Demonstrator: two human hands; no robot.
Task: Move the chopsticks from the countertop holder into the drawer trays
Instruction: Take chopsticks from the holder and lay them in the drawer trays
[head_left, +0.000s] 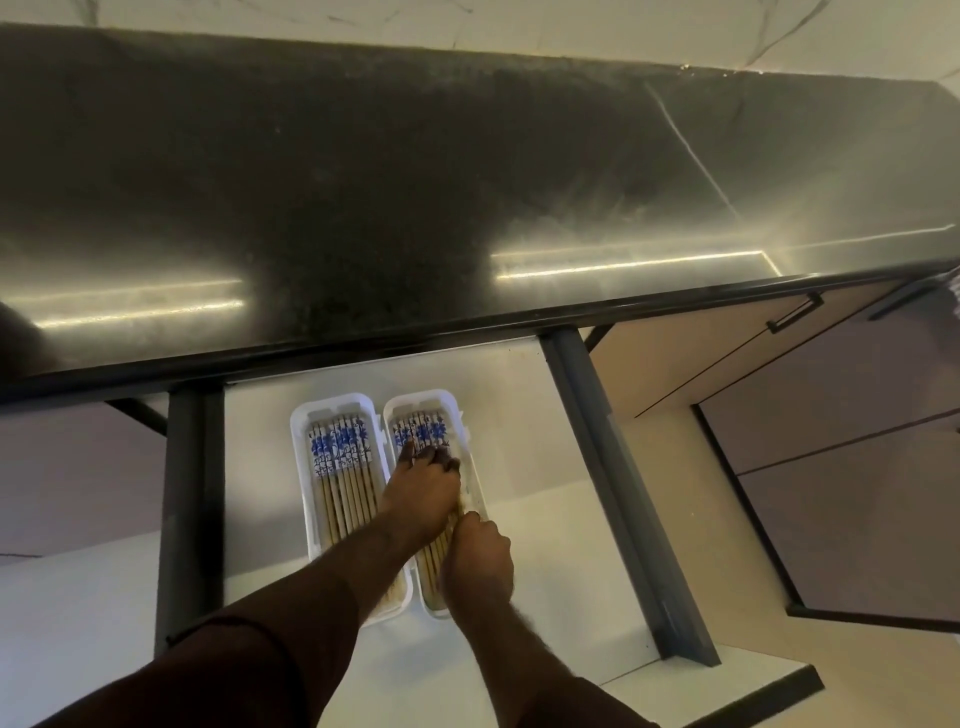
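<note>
Two white trays lie side by side in the open drawer (524, 447). The left tray (299, 462) holds a flat row of several wooden chopsticks (340, 467) with blue-and-white patterned tops. The right tray (459, 413) holds a similar row of chopsticks (422, 427). My left hand (421, 493) reaches across into the right tray, its fingers laid flat on the patterned ends. My right hand (480, 558) is curled round the thin near ends of the same chopsticks. The countertop holder is not in view.
A dark glossy countertop (363, 182) overhangs the back of the drawer. Dark metal drawer sides (613, 493) run along left and right. Cabinet fronts with a black handle (795, 312) stand to the right. A blurred dark shape (13, 338) sits at the counter's left edge.
</note>
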